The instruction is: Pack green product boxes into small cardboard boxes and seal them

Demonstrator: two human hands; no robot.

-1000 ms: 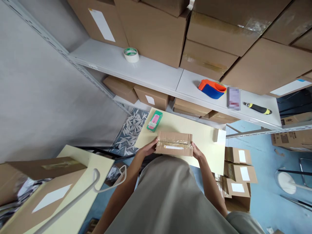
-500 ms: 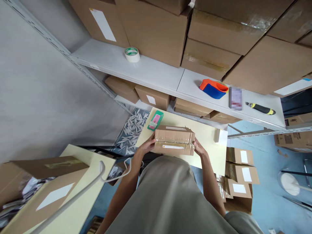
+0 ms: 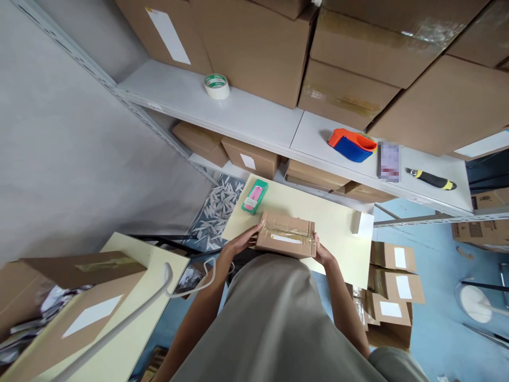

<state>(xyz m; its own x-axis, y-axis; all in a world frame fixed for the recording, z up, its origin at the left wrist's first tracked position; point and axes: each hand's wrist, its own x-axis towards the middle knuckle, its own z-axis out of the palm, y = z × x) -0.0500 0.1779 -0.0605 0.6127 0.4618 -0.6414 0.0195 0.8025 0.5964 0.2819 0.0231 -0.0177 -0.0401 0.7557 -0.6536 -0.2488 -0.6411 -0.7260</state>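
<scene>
A taped cardboard box (image 3: 284, 246) with a white label strip is gripped between both my hands, close to my body at the near edge of the cream table (image 3: 338, 254). My left hand (image 3: 245, 239) presses on its left end, and my right hand (image 3: 321, 251) holds the right end. Clear tape runs across the box's seam. Just beyond it on the table lies a green package with a pink window (image 3: 255, 196). A small white box (image 3: 362, 223) stands at the table's right side.
Above the table runs a grey shelf (image 3: 254, 124) with a tape roll (image 3: 217, 86), an orange and blue tape dispenser (image 3: 352, 145), a utility knife (image 3: 432, 179) and large cartons. An open carton (image 3: 91, 313) sits on the left table. Open boxes (image 3: 392, 286) are stacked at right.
The cardboard box has tilted so its labelled face shows more, and it has come slightly nearer my body. My hands have shifted with it, still at its ends.
</scene>
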